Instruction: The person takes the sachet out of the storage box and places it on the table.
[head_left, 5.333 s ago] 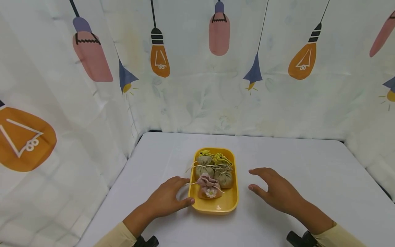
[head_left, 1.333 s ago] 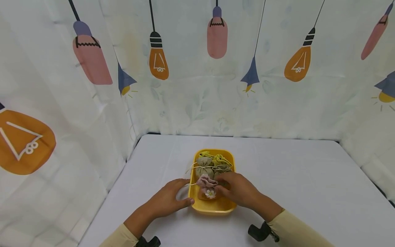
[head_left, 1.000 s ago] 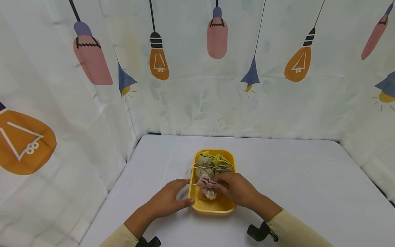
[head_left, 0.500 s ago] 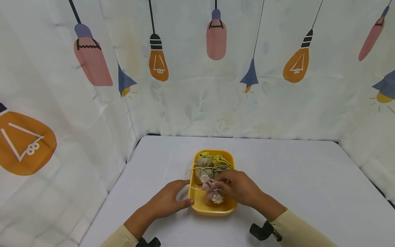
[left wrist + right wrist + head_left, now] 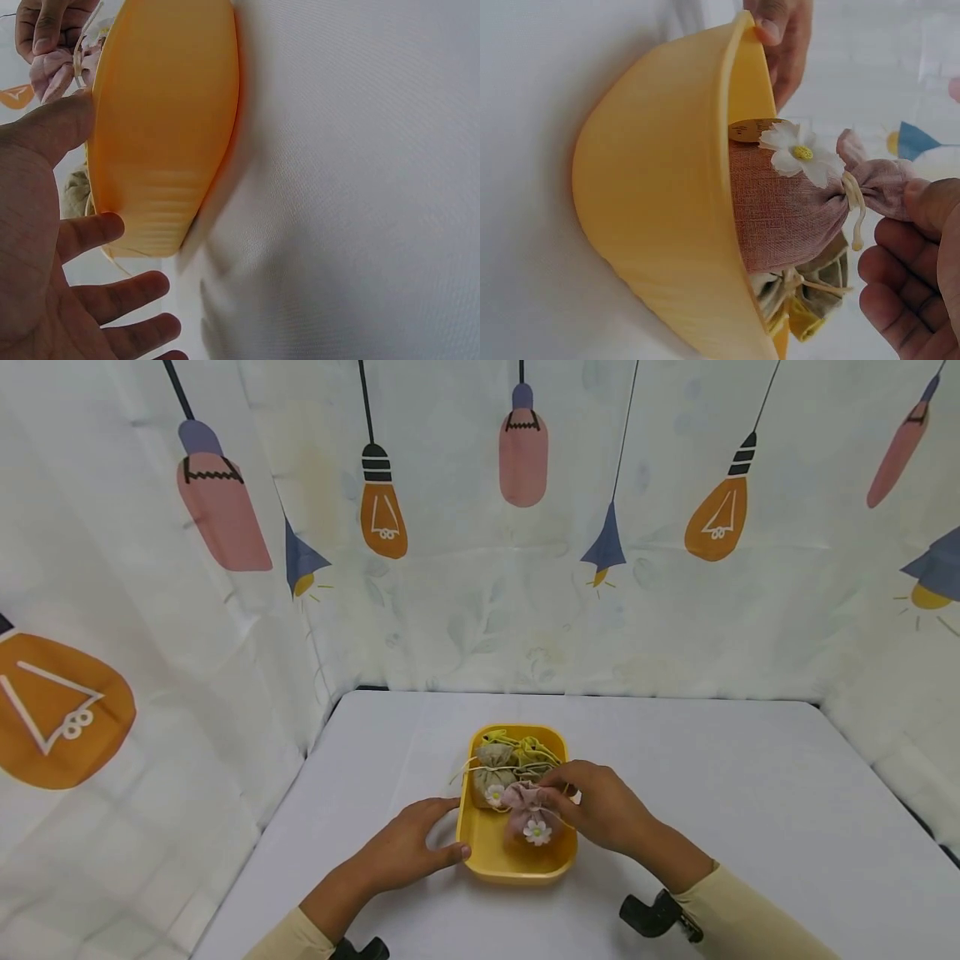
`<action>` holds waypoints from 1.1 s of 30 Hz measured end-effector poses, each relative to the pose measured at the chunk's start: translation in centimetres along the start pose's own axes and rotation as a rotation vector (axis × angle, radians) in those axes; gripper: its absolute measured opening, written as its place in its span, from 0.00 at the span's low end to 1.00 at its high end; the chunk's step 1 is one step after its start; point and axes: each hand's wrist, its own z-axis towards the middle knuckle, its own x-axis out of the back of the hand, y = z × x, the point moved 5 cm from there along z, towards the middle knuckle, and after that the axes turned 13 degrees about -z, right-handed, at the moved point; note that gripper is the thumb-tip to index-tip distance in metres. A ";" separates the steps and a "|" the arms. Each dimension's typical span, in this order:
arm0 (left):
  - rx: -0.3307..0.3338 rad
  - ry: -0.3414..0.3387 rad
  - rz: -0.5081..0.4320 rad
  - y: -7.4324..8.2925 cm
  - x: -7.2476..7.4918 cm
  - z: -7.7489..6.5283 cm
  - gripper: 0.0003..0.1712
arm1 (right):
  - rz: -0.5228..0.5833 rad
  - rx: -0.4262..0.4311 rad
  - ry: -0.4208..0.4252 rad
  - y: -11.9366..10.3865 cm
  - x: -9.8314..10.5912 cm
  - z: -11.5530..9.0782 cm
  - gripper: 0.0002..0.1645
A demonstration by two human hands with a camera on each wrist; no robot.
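My right hand (image 5: 600, 802) pinches the gathered neck of a pink drawstring pouch (image 5: 787, 210) between thumb and fingers. A white flower with a yellow centre sits on the pouch's front. In the right wrist view its lower part is hidden behind the rim of the yellow tray (image 5: 491, 860). My left hand (image 5: 420, 843) rests at the tray's left side, thumb and forefinger touching its rim and wall, the other fingers spread loosely. Inside the tray, a grey-green pouch (image 5: 491, 772) with a white flower stands at the left. Another grey-green pouch (image 5: 534, 770) is mostly hidden behind the pink one and my right hand.
Yellow-green cloth pouches (image 5: 534, 747) lie at the tray's far end. A white-covered table (image 5: 712, 760) is under the tray. White curtains (image 5: 480, 610) printed with lamps stand behind and at the sides.
My right hand came in from the right and took hold of the pink pouch. Since then the pouch has shifted rightward, exposing the flower on the grey-green pouch. My left hand stays at the tray.
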 end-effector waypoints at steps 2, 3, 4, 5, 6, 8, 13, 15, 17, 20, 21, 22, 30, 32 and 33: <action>-0.003 0.001 -0.004 -0.1 0.0 0.0 0.46 | -0.006 0.022 0.020 0.1 0.3 0.0 0.04; -0.004 0.000 -0.005 -0.1 0.0 0.0 0.46 | -0.010 0.033 0.030 0.2 0.5 0.0 0.04; -0.003 0.000 -0.006 -0.1 0.0 0.0 0.46 | -0.015 0.037 0.040 0.3 0.6 0.0 0.04; -0.002 0.001 -0.005 -0.1 0.0 0.0 0.46 | -0.017 0.037 0.047 0.3 0.8 0.0 0.04; 0.000 0.001 -0.004 -0.2 0.0 0.0 0.45 | -0.018 0.046 0.059 0.4 1.0 0.0 0.04; 0.004 0.000 -0.002 -0.2 0.0 0.0 0.45 | -0.027 0.053 0.082 0.5 1.3 0.0 0.04; 0.000 -0.006 -0.003 -0.2 0.0 0.0 0.45 | -0.045 0.035 0.113 0.8 2.1 0.0 0.04; -0.006 -0.008 -0.004 -0.2 -0.1 0.0 0.45 | -0.048 0.029 0.118 0.8 2.4 0.0 0.04; -0.010 -0.009 -0.008 -0.2 0.0 0.0 0.45 | -0.049 0.029 0.124 0.9 2.7 0.0 0.04; -0.010 -0.008 -0.010 -0.2 0.0 0.0 0.45 | -0.047 0.033 0.137 1.1 3.1 0.0 0.04; -0.008 -0.008 -0.011 -0.2 0.0 -0.1 0.45 | -0.045 0.033 0.144 1.2 3.2 0.0 0.04; -0.006 -0.007 -0.012 -0.2 0.0 -0.1 0.45 | -0.047 0.031 0.148 1.3 3.4 -0.1 0.05; 0.013 -0.005 -0.006 -0.2 0.0 0.0 0.46 | -0.067 0.009 0.180 1.8 4.4 -0.2 0.07; 0.009 -0.006 -0.004 -0.2 0.0 0.0 0.46 | -0.070 0.002 0.182 2.0 4.7 -0.3 0.07; 0.004 -0.008 -0.005 -0.2 -0.1 0.0 0.46 | -0.073 -0.002 0.185 2.2 4.8 -0.4 0.07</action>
